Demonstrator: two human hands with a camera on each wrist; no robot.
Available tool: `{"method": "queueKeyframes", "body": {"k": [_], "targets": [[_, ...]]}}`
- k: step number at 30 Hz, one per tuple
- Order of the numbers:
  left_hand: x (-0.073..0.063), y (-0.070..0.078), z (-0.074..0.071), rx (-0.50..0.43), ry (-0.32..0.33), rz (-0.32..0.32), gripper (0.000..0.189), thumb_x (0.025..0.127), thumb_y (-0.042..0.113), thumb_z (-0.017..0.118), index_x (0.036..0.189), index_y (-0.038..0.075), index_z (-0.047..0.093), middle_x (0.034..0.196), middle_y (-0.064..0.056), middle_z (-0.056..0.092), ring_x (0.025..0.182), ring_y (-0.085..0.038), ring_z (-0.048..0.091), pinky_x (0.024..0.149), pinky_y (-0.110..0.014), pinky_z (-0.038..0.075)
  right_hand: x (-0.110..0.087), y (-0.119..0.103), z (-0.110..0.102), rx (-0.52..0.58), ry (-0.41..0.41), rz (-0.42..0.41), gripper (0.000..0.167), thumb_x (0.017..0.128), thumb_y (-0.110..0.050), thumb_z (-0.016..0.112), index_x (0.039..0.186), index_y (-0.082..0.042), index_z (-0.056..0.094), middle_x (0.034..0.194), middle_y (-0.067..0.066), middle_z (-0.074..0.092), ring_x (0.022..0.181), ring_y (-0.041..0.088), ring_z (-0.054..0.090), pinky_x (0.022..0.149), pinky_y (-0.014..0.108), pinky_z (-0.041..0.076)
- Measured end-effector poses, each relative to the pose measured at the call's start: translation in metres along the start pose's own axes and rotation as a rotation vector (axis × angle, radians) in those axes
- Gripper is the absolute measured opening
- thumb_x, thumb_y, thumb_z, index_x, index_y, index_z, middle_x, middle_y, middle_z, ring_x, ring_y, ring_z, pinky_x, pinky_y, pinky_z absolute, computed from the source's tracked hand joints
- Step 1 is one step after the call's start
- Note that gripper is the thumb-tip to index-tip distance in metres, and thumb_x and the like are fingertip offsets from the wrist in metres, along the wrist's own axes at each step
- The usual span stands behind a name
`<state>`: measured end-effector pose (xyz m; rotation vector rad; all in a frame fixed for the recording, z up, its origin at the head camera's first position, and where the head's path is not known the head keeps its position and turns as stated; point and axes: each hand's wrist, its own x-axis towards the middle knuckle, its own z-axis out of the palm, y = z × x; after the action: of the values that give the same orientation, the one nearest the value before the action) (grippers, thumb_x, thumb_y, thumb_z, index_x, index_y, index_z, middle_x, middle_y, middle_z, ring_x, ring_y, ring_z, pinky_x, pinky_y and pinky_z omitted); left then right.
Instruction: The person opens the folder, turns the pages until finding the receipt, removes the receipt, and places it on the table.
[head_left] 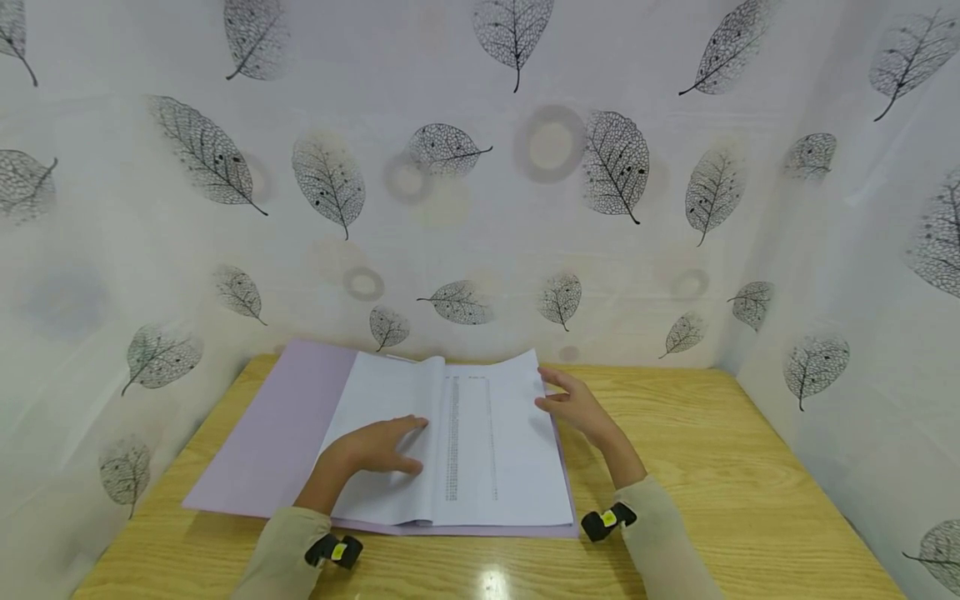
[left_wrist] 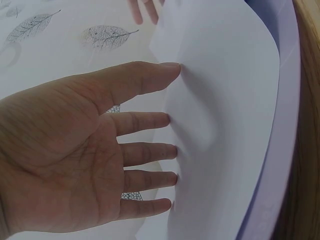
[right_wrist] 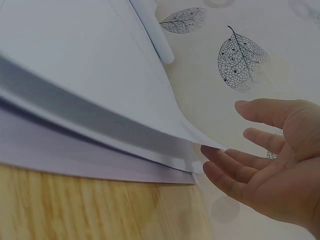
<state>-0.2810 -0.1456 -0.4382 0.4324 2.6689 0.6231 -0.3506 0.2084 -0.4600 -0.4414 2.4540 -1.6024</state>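
Note:
A lilac folder [head_left: 273, 442] lies spread on the table with white sheets inside. Its right-hand page [head_left: 525, 454] carries columns of small print, and the upper right corner of that page curls up. My left hand [head_left: 375, 446] is over the turned white pages [head_left: 382, 379] near the binding; in the left wrist view its straight fingers touch the paper with their tips. At the raised corner, my right hand [right_wrist: 280, 165] has its fingertips against the underside of the page edge. The right thumb stands apart from the paper.
The folder rests on a wood-grain table [head_left: 690, 467], whose surface extends to the right. A pale curtain [head_left: 480, 242] printed with dark leaves hangs behind and along both sides. Black wrist cameras [head_left: 609, 521] sit on both sleeves.

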Motion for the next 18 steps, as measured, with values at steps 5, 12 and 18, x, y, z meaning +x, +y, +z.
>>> {"method": "queueKeyframes", "body": {"k": [5, 12, 18], "targets": [[-0.0002, 0.0002, 0.0, -0.001, -0.002, -0.005, 0.077, 0.087, 0.029, 0.08, 0.152, 0.007, 0.046, 0.161, -0.018, 0.041, 0.151, -0.038, 0.035, 0.125, -0.053, 0.031, 0.0009, 0.0007, -0.0008, -0.002, -0.009, -0.003, 0.067, 0.101, -0.015, 0.064, 0.158, -0.001, 0.032, 0.16, 0.03, 0.033, 0.134, 0.049, 0.051, 0.109, 0.052, 0.052], [-0.0004, 0.0001, 0.0002, -0.001, 0.002, -0.004, 0.076, 0.087, 0.029, 0.08, 0.152, 0.007, 0.047, 0.16, -0.019, 0.041, 0.151, -0.039, 0.035, 0.125, -0.053, 0.031, 0.0036, 0.005, -0.0004, -0.014, -0.022, -0.023, 0.068, 0.1, -0.014, 0.065, 0.157, 0.001, 0.032, 0.159, 0.032, 0.034, 0.135, 0.052, 0.05, 0.109, 0.053, 0.052], [-0.0007, 0.0004, -0.0002, 0.001, 0.002, 0.002, 0.076, 0.087, 0.029, 0.08, 0.152, 0.007, 0.047, 0.16, -0.019, 0.041, 0.151, -0.039, 0.035, 0.125, -0.053, 0.031, 0.0042, 0.0087, 0.001, -0.067, -0.033, -0.019, 0.068, 0.099, -0.014, 0.065, 0.156, 0.002, 0.033, 0.159, 0.029, 0.036, 0.144, 0.05, 0.039, 0.113, 0.058, 0.046]]}}
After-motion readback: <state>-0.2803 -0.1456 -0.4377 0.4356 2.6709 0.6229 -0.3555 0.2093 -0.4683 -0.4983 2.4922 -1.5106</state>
